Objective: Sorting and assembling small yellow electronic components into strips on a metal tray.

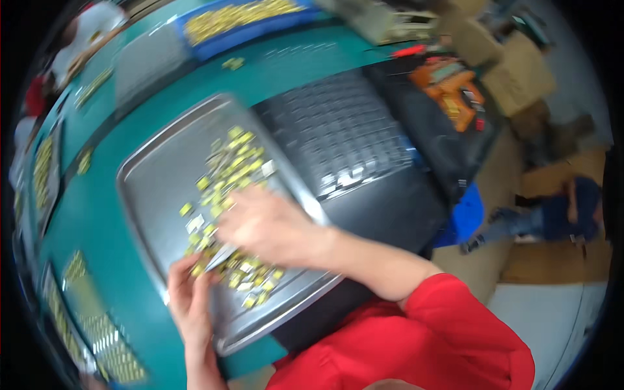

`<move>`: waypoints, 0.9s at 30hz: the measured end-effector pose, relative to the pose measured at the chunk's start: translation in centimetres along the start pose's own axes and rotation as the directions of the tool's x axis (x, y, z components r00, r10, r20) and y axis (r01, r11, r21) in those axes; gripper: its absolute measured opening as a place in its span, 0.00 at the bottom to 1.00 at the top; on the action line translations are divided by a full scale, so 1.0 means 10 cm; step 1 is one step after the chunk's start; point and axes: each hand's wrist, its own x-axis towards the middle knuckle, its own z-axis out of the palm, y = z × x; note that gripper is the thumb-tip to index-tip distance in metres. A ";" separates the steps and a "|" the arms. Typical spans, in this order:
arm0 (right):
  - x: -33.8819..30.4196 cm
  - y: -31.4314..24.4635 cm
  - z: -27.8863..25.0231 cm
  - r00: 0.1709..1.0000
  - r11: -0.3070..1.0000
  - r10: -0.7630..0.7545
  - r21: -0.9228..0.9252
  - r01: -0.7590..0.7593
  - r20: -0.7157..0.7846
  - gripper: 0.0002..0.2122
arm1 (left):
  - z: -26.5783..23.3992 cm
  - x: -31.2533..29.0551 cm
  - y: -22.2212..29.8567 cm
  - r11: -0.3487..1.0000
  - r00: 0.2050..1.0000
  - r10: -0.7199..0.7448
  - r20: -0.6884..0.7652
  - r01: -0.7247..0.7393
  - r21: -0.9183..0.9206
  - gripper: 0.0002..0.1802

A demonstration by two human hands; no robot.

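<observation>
A shallow metal tray [155,182] lies tilted in view, with many small yellow-and-silver square pieces [237,159] heaped along its middle. My right hand [270,227] is over the heap, its fingers curled down and blurred; what they hold, if anything, is hidden. At the tray's near left, my left hand [190,296] has thumb and forefinger bent toward each other at the edge of the heap. Whatever is between them is too small to make out. A pale, pointed silvery sliver [222,257] shows between the two hands; its kind is unclear.
Right of the tray is a black plastic sheet with rows of pockets [344,130]. Beyond stand a blue bin [253,32] of yellow pieces and orange-handled tools [455,97]. Filled trays [107,331] line the green table [84,208] at left. Other people are at the far left and right.
</observation>
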 end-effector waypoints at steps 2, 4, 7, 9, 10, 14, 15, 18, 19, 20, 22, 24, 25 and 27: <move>-0.02 0.03 -0.01 0.998 0.999 0.034 0.030 -0.035 0.054 0.07 | 0.06 0.02 0.02 0.999 0.999 -0.007 0.045 0.008 -0.040 0.15; -0.01 0.07 -0.06 0.994 0.998 0.051 0.027 -0.053 0.099 0.09 | 0.08 0.05 0.02 0.997 0.999 0.002 0.052 0.002 -0.077 0.16; 0.03 0.07 -0.12 0.993 0.996 0.083 -0.043 -0.080 0.079 0.13 | 0.08 0.06 0.09 0.987 0.998 0.012 0.055 -0.003 -0.161 0.17; 0.02 0.10 -0.10 0.995 0.996 0.091 -0.028 -0.090 0.051 0.13 | 0.08 0.07 0.11 0.978 0.997 0.006 0.082 0.011 -0.206 0.17; 0.02 0.10 -0.10 0.993 0.992 0.117 -0.049 -0.116 0.030 0.13 | 0.08 0.07 0.11 0.979 0.996 0.006 0.093 0.013 -0.204 0.18; 0.03 0.05 -0.07 0.992 0.991 0.120 -0.062 -0.118 0.042 0.13 | 0.05 0.06 0.11 0.983 0.994 0.003 0.106 0.016 -0.182 0.20; 0.03 0.04 -0.07 0.992 0.991 0.121 -0.059 -0.118 0.047 0.13 | 0.06 0.06 0.12 0.983 0.995 -0.001 0.104 0.020 -0.184 0.20; 0.03 0.00 -0.06 0.990 0.990 0.125 -0.069 -0.120 0.062 0.13 | 0.08 0.06 0.14 0.983 0.995 -0.017 0.103 0.035 -0.179 0.20; 0.03 -0.01 -0.07 0.990 0.990 0.126 -0.076 -0.121 0.064 0.13 | 0.09 0.06 0.14 0.980 0.995 -0.009 0.094 0.027 -0.197 0.20; 0.03 -0.01 -0.07 0.990 0.989 0.128 -0.083 -0.122 0.066 0.13 | 0.09 0.06 0.14 0.977 0.996 -0.001 0.086 0.020 -0.214 0.20; 0.03 -0.01 -0.06 0.990 0.990 0.124 -0.083 -0.118 0.064 0.12 | 0.07 0.05 0.14 0.979 0.994 -0.008 0.112 0.031 -0.203 0.21; 0.02 -0.01 -0.06 0.991 0.990 0.121 -0.084 -0.116 0.061 0.12 | 0.06 0.05 0.14 0.981 0.990 -0.014 0.140 0.041 -0.191 0.21; 0.03 -0.01 -0.06 0.991 0.990 0.119 -0.089 -0.114 0.058 0.12 | 0.05 0.05 0.14 0.982 0.988 -0.016 0.153 0.044 -0.185 0.20; 0.03 -0.01 -0.06 0.991 0.990 0.118 -0.091 -0.112 0.057 0.12 | 0.05 0.05 0.14 0.983 0.986 -0.020 0.164 0.049 -0.178 0.20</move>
